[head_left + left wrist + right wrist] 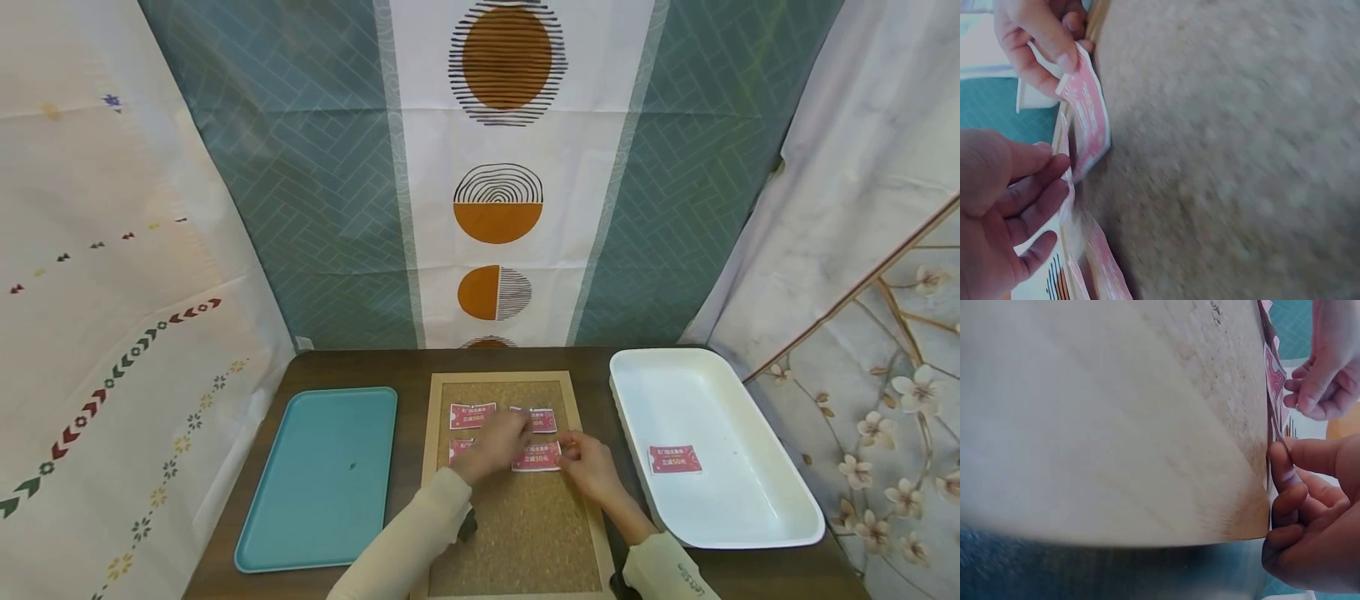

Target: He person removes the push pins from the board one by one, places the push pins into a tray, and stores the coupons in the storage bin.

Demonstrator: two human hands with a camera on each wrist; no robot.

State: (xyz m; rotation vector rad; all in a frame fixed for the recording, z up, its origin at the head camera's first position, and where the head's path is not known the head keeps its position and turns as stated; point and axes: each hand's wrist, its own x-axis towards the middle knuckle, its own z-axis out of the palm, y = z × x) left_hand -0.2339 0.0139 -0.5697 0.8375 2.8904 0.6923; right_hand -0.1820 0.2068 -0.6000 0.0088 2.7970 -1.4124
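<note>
Lower left, a teal tray point(318, 483). Lower centre, the left hand point(497, 442) reaches over a corkboard point(525, 542), fingers bent toward the thumb; cannot tell whether it grips anything. Just right, the right hand point(590, 468) pinches a pink coupon's point(536, 457) right edge.

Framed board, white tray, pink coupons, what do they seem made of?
Framed board: apparently cork, matte and speckled, with pale wood-look trim. White tray: probably plastic, smooth with slight sheen. Pink coupons: likely thin printed paper or card; one curves in the left wrist view.
</note>
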